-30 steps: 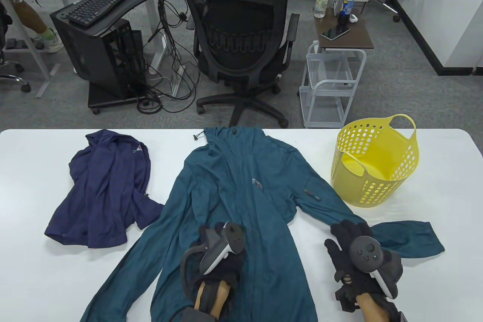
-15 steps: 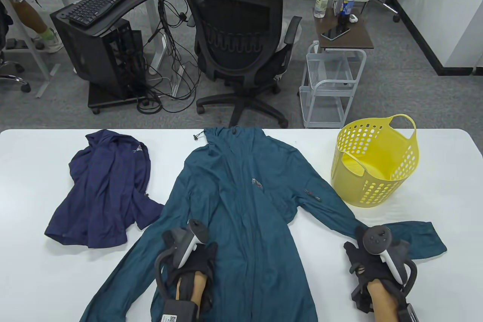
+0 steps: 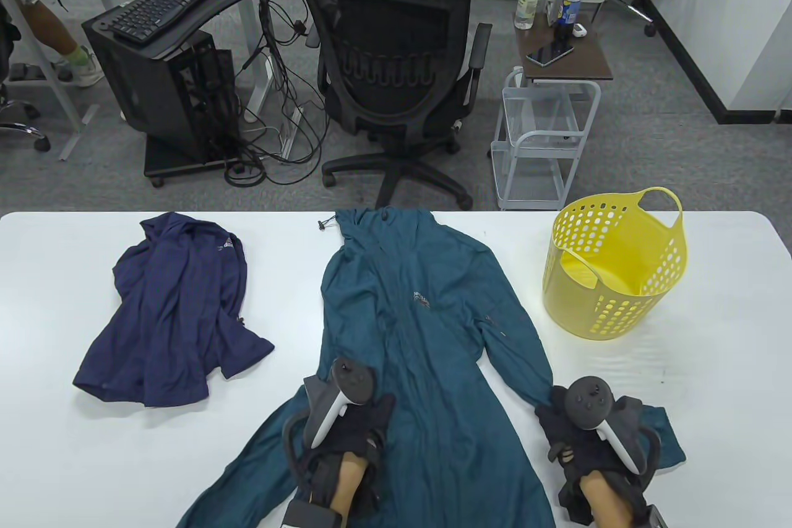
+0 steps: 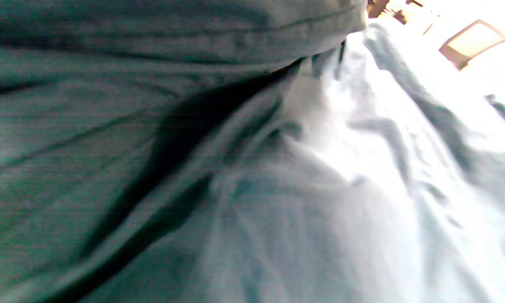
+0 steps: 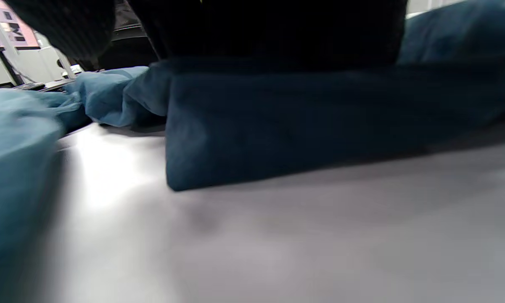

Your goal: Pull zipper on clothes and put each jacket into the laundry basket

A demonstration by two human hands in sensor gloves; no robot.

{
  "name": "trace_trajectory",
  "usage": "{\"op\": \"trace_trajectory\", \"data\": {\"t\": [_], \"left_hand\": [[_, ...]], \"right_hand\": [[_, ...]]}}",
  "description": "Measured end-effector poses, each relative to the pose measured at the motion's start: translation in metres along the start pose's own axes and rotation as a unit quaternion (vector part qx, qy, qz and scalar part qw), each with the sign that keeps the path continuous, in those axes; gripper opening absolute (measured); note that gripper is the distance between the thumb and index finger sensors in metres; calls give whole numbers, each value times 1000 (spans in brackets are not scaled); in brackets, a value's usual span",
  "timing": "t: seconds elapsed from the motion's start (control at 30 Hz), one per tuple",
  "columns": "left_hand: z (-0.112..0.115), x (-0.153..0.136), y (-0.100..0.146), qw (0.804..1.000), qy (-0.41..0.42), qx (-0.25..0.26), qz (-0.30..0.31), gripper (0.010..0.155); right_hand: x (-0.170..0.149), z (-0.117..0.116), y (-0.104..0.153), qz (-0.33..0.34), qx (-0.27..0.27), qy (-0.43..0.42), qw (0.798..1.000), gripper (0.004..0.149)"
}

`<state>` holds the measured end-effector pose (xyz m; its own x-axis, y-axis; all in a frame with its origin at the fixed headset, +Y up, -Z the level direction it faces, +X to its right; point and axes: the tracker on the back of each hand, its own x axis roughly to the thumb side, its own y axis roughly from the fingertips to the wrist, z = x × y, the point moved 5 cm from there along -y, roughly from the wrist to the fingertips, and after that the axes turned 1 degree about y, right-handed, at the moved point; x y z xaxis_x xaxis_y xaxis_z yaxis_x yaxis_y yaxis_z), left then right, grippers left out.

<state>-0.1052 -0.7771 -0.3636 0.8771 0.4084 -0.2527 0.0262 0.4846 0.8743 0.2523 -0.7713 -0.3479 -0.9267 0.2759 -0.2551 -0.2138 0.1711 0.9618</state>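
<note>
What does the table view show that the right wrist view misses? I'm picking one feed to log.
Only the table view shows the yellow laundry basket, the navy jacket, the left hand and the whole teal jacket. Only the right wrist view shows the teal sleeve's folded edge close up, lying on the table. Both show the right hand on that sleeve.
</note>
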Motion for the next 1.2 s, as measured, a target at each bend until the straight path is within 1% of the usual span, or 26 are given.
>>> {"op": "trace_trajectory", "data": {"t": [0.13,0.2,0.23,0.3,0.4,0.43,0.5,0.53,0.57,0.63,0.7,0.8,0.83,0.93,0.97,1.0,1.03,1.07,1.13,1.2], "left_hand": [[19,20,4,995,59,-59,54,74],[32,29,5,985,112,-103,82,75],[39,34,5,978,141,-124,96,75],[52,40,4,961,188,-165,117,76],[69,48,3,928,250,-234,145,77],[76,50,2,910,280,-261,157,77],[80,53,1,885,335,-278,166,78],[80,52,1,868,374,-279,166,78],[79,51,2,857,398,-283,163,78],[77,47,2,847,419,-286,160,78],[77,41,-1,845,428,-283,151,78],[77,33,-4,835,450,-285,138,77],[78,33,-5,834,449,-289,138,77],[79,38,-3,837,439,-295,142,78],[78,40,-1,841,432,-292,143,78],[75,42,1,851,419,-282,144,78],[73,43,2,857,409,-276,148,78],[69,45,4,869,390,-263,155,78],[61,49,7,882,368,-240,170,77],[53,54,12,882,362,-230,196,76]], "right_hand": [[24,-9,10,18,19,-8,1000,61],[38,-15,14,31,38,-16,999,61],[46,-19,16,42,57,-10,997,62],[61,-27,19,55,83,-11,995,63],[79,-37,21,62,118,-42,990,68],[86,-41,22,70,141,-37,987,70],[96,-45,23,79,163,-33,983,75],[100,-47,24,78,168,-39,982,78],[103,-49,25,81,172,-45,981,80],[109,-55,25,96,195,-47,975,82],[110,-57,24,108,204,-58,971,81],[107,-60,22,98,192,-109,970,78],[106,-60,21,96,187,-106,972,77],[103,-58,19,83,145,-94,982,69],[101,-58,19,73,130,-97,984,63],[100,-57,18,74,120,-99,985,59],[100,-56,18,74,119,-99,985,55],[97,-54,17,77,110,-102,986,51],[92,-48,15,77,95,-135,983,47],[85,-42,14,80,84,-173,978,45]]}}
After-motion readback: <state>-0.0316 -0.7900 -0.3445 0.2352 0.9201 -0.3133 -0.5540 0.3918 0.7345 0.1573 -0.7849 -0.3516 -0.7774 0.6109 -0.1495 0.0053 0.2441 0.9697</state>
